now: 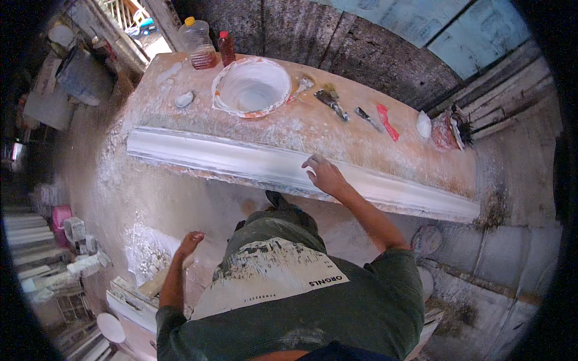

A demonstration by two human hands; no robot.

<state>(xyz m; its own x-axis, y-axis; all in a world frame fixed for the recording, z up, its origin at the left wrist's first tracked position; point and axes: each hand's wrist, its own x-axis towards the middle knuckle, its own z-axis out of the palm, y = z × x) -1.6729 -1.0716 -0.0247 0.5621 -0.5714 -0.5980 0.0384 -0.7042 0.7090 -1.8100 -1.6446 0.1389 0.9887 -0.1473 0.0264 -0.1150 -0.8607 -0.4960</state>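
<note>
A long white plaster moulding (253, 161) with a grooved profile lies along the front edge of the worktable. My right hand (327, 177) is over its middle, fingers bent and apart, the fingertips at or just above the white surface. Nothing shows in that hand. My left hand (192, 240) hangs low beside my body, away from the table, its fingers curled in and no object visible in them. Behind the moulding stands a wide white bucket (253, 87) with a smeared rim, holding whitish material.
Along the table's back are a clear jug (197, 45), a red bottle (226, 49), brushes (331, 102), a scraper (368, 119), a red strip (388, 123) and a white lump (424, 124). A dark barrel (85, 75) stands left. White pieces (90, 263) are stacked lower left.
</note>
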